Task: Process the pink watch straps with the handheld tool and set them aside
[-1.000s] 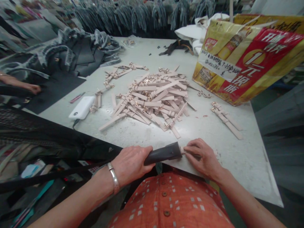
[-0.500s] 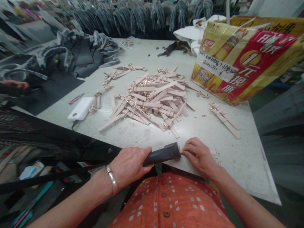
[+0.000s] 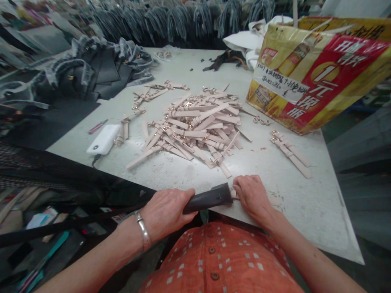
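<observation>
My left hand [image 3: 171, 207] is wrapped round a thick black sleeve-like piece [image 3: 210, 198] at the table's front edge; its blunt end points right. Against that end, the curled fingers of my right hand [image 3: 252, 197] grip a short pale pink strap [image 3: 234, 193]. The strap's tail shows blurred on the far side of the hand, and its middle is hidden by the fingers. Beyond my hands lies a heap of similar pale straps [image 3: 195, 126] with gold-coloured buckles. Two more buckled straps [image 3: 290, 154] lie side by side at the right.
A yellow and red carton [image 3: 284, 77] stands at the table's right edge. A white power bank [image 3: 104, 139] with a cable and a small pink tool [image 3: 97, 126] lie left. Black bag pieces [image 3: 104, 69] are piled at the back left. Small metal rings [image 3: 261, 120] lie near the carton.
My right hand has turned slightly and its fingers have curled more at the black piece's end; the strap's tail is now blurred. Another person's hand at the far left has drawn back.
</observation>
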A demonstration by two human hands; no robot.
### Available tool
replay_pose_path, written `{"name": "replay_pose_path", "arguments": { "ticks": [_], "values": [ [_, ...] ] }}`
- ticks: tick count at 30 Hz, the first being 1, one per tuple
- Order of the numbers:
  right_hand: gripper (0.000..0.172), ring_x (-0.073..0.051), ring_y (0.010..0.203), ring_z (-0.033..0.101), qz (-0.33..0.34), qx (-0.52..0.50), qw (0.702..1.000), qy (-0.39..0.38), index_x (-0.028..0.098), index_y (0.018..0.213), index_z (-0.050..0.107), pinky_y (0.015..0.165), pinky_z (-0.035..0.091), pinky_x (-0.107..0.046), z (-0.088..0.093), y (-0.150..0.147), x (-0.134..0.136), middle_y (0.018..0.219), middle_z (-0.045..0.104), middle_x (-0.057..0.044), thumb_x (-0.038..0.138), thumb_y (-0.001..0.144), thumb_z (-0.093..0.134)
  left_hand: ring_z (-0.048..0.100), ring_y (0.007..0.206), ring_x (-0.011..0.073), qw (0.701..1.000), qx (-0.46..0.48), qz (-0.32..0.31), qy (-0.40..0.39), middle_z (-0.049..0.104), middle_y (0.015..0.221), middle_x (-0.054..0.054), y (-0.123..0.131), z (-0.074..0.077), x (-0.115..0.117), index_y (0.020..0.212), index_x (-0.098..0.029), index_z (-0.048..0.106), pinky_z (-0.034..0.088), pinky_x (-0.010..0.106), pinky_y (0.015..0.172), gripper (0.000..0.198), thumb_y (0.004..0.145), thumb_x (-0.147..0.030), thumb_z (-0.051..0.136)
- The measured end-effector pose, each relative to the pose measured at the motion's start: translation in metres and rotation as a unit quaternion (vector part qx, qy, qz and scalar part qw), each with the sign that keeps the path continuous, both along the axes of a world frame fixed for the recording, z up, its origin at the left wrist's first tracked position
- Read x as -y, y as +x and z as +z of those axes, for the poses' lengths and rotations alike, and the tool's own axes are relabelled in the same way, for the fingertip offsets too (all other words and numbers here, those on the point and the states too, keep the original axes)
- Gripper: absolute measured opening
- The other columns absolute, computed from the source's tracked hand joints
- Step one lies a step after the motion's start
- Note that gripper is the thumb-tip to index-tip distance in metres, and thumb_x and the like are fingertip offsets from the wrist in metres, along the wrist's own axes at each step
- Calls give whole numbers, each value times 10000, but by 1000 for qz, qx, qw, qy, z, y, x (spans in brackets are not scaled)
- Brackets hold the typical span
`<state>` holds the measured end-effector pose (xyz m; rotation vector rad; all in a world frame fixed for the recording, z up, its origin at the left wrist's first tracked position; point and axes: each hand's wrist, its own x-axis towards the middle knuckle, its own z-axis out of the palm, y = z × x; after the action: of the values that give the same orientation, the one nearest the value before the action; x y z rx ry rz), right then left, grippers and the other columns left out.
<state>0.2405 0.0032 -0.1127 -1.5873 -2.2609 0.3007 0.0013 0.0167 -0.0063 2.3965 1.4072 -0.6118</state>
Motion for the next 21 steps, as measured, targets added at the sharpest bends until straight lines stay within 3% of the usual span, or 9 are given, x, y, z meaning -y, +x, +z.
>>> {"name": "replay_pose_path", "arguments": {
  "ticks": [10,21],
  "values": [
    [186,-170,663,483,-19,3,1000,17,195,829,499,686,280,-288,-7,-3,-3,697,562,-9,282,926,365,637,724,255,999,9,-33,-9,658,729,45,4,7,-12,862,-248,571,438,309,591,266,767,-462,447],
    [249,-184,623,485,-90,24,996,-3,199,798,499,583,275,-279,-2,-5,-3,654,555,-21,337,922,333,635,681,233,998,55,-19,5,652,690,21,9,-5,-14,842,-262,579,428,290,571,289,752,-507,454]
  ]
}}
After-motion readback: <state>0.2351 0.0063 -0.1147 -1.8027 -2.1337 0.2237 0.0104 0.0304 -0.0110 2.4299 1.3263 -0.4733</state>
